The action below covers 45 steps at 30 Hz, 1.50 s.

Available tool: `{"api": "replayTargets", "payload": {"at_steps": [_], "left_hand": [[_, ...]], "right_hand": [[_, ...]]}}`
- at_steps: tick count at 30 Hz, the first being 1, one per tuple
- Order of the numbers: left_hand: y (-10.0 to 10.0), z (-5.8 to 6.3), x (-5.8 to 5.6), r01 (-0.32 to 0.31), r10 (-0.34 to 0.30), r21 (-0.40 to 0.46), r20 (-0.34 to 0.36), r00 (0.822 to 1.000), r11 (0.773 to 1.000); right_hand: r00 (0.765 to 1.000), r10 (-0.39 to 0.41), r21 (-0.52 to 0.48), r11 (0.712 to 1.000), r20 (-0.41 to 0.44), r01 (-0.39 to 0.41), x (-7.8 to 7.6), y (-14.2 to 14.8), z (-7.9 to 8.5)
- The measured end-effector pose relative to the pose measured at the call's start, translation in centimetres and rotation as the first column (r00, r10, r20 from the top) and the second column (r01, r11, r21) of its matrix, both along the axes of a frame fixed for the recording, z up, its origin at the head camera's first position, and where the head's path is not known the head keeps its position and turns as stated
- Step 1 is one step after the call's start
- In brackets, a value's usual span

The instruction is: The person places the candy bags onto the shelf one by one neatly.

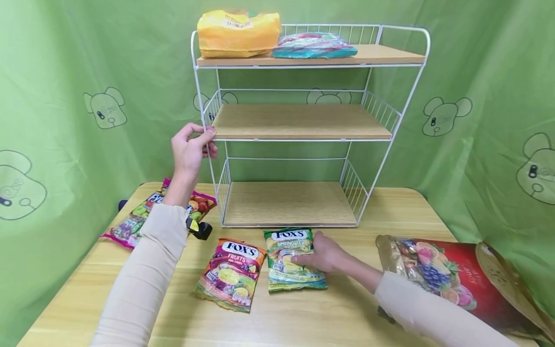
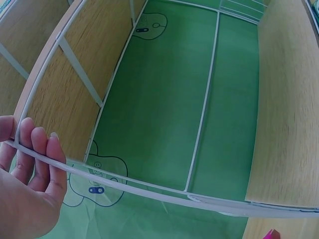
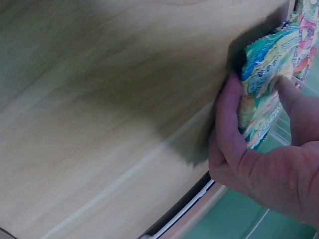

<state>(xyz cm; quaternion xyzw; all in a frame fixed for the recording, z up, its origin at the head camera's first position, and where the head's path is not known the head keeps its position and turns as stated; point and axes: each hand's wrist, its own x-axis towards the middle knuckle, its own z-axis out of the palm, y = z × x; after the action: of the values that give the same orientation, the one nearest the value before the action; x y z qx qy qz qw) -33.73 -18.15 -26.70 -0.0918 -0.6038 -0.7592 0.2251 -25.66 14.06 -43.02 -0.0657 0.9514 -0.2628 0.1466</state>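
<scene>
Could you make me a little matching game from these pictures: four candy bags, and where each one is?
1. Puffy yellow-orange plastic bag
2. Green plastic Fox's bag
3. Large red-and-gold plastic bag
4. Purple-and-orange plastic Fox's bag

A. On the light wooden table, at the head view's far right
B. In the grip of the person's bare right hand
C. On the table, just left of the gripped bag
D. On the top shelf of the white wire rack

Pairs: 1-D, 2-B, 3-A, 4-C

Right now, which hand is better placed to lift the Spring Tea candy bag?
Likely the right hand: it pinches the Fox's Spring Tea bag, while the left hand holds the three-tier rack.
</scene>
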Motion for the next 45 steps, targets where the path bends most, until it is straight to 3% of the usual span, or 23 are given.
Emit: {"api": "replayTargets", "payload": {"at_steps": [8, 18, 31, 37, 45], "left_hand": [[0.0, 0.0, -0.2, -0.001, 0.001, 0.007, 0.009, 1.000, 1.000], [0.0, 0.1, -0.1, -0.001, 0.000, 0.017, 0.015, 1.000, 1.000], [0.0, 0.0, 0.0, -0.001, 0.001, 0.004, 0.000, 1.000, 1.000], [0.0, 0.0, 0.0, -0.005, 0.005, 0.007, 0.004, 1.000, 1.000], [0.0, 0.0, 0.0, -0.001, 0.001, -0.001, 0.004, 1.000, 1.000]], "right_hand": [[0.999, -0.034, -0.014, 0.999, 0.017, 0.034, -0.5, 0.1, -0.1], [0.995, -0.089, -0.122, 0.988, 0.048, 0.094, -0.3, 0.1, 0.6], [1.000, 0.007, -0.125, 0.992, -0.019, -0.009, -0.3, 0.6, 1.4], [1.000, 0.007, -0.195, 0.981, 0.002, -0.006, -0.4, 1.0, 1.8], [1.000, -0.009, -0.197, 0.980, -0.014, 0.006, -0.5, 1.2, 1.8]]}}
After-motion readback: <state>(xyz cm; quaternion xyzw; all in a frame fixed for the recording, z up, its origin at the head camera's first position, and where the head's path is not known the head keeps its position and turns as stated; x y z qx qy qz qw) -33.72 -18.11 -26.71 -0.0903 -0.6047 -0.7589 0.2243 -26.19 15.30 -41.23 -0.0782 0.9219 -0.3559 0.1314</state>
